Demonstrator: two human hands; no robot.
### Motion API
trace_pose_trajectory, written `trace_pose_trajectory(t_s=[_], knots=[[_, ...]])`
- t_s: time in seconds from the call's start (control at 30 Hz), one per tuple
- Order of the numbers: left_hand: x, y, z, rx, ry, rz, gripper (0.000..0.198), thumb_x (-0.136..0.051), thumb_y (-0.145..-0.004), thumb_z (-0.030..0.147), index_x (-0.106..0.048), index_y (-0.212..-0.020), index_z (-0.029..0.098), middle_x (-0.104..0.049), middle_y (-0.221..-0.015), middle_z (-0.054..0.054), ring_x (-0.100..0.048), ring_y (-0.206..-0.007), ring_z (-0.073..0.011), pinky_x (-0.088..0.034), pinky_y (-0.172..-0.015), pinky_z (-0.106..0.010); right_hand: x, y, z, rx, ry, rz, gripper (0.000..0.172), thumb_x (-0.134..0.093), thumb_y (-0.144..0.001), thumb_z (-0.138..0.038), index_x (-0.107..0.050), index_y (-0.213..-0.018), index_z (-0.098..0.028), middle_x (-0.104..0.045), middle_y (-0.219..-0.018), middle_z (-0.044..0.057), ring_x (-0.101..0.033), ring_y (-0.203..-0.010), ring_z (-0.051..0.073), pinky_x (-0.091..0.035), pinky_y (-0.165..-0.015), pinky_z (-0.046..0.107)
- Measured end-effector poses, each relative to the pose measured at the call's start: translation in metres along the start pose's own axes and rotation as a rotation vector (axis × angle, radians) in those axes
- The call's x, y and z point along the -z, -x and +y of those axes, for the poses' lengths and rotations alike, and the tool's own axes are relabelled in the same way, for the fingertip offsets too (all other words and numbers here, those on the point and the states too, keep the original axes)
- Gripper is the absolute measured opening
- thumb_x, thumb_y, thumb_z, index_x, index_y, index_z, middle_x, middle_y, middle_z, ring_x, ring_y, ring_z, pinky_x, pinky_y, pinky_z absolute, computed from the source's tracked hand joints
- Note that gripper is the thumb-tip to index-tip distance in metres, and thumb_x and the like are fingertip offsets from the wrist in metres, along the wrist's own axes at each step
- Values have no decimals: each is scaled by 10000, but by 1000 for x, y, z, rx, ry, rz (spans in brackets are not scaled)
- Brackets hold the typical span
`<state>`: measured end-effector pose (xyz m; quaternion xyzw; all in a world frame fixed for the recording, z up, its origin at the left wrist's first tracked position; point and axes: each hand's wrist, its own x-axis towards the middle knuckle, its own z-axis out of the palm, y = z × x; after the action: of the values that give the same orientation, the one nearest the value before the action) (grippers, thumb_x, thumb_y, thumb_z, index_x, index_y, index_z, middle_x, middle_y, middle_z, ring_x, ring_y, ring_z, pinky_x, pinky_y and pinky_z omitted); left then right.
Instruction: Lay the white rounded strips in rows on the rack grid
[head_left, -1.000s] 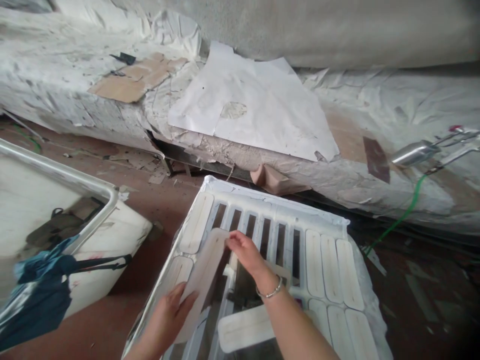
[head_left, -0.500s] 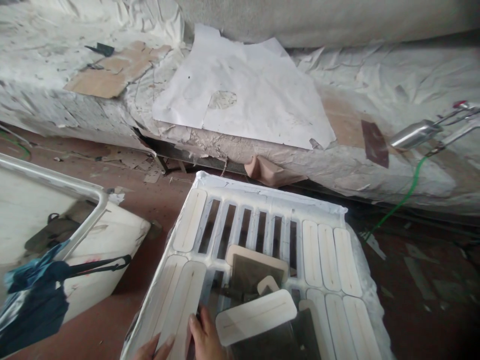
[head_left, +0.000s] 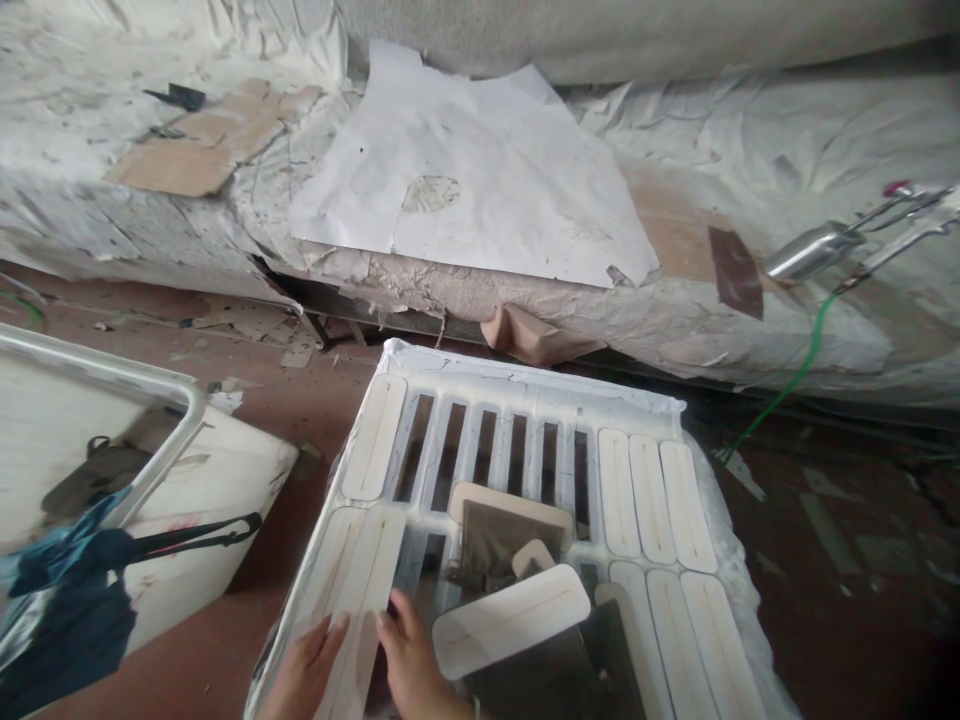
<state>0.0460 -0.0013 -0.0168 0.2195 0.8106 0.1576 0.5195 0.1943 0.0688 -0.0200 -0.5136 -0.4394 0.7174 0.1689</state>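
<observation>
A white slatted rack (head_left: 525,395) stands in front of me, with flat rounded white strips lying in its slots. My left hand (head_left: 304,670) lies flat, fingers stretched out, on a long strip (head_left: 360,590) at the rack's near left. My right hand (head_left: 409,660) rests right beside it, fingers extended against the same strip's edge. One loose strip (head_left: 510,620) lies crosswise over the rack's middle, next to my right hand. Under it sit a tan-edged board (head_left: 510,515) and dark pieces.
A paint-caked bench (head_left: 675,330) with a white paper sheet (head_left: 480,190) and cardboard (head_left: 202,140) runs behind the rack. A spray gun (head_left: 825,245) with a green hose (head_left: 780,395) lies at the right. At the left are a white container (head_left: 180,390) and blue cloth (head_left: 67,590).
One second ago both hands held a strip above the rack's left side. The strip now lies in its slot and both hands have drawn back to the near edge.
</observation>
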Motion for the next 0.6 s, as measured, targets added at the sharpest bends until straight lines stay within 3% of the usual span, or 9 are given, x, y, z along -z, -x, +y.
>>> trace_pose_trajectory(t_s=[0.07,0.17,0.3,0.37,0.5,0.6], knots=[[-3,-9,10,-64,-16,23,1097,-274,-669,767,-555,-1278,-101,-505,-1389,-242,-403,-1395,-331,-224,-1224,-409,6,-14,-11,-58,-77,10,476,-577,-803,-462,-655,-1138,-133,-711,-1054,118,-658,-1004,248,-506,-899,360],[-6,-17,6,-142,-37,79,972,-283,-721,732,-585,-1215,-48,-551,-1341,-251,-471,-1342,-324,-272,-1203,-416,14,-29,-20,-220,-48,65,449,-601,-693,-396,-665,-1040,-118,-656,-832,51,-611,-766,185,-466,-683,293],[3,-15,-3,-335,-165,111,645,-255,-867,649,-640,-994,147,-656,-1131,-188,-628,-1110,-322,-466,-1004,-450,9,-40,-22,-217,-6,11,316,-654,-653,-365,-647,-884,-150,-624,-764,20,-591,-711,158,-445,-634,260],[9,-13,-2,-416,-261,92,612,-185,-928,583,-642,-944,177,-648,-1049,-165,-653,-1006,-322,-499,-891,-450,2,-42,-26,-209,-9,-7,310,-706,-649,-392,-620,-843,-166,-635,-773,30,-608,-720,166,-451,-622,253],[8,-11,2,-295,-160,63,613,-245,-900,553,-632,-1057,103,-640,-1152,-223,-609,-1136,-334,-435,-1003,-443,-3,-43,-35,-259,1,-10,218,-665,-746,-333,-590,-885,-182,-623,-800,18,-618,-707,142,-467,-588,218],[-5,-8,2,-212,-17,-19,574,-278,-925,566,-627,-1008,118,-661,-1148,-210,-610,-1148,-277,-409,-1026,-353,5,-40,-35,-282,119,14,46,-573,-823,-214,-554,-841,-176,-573,-745,-14,-590,-651,112,-456,-535,188]])
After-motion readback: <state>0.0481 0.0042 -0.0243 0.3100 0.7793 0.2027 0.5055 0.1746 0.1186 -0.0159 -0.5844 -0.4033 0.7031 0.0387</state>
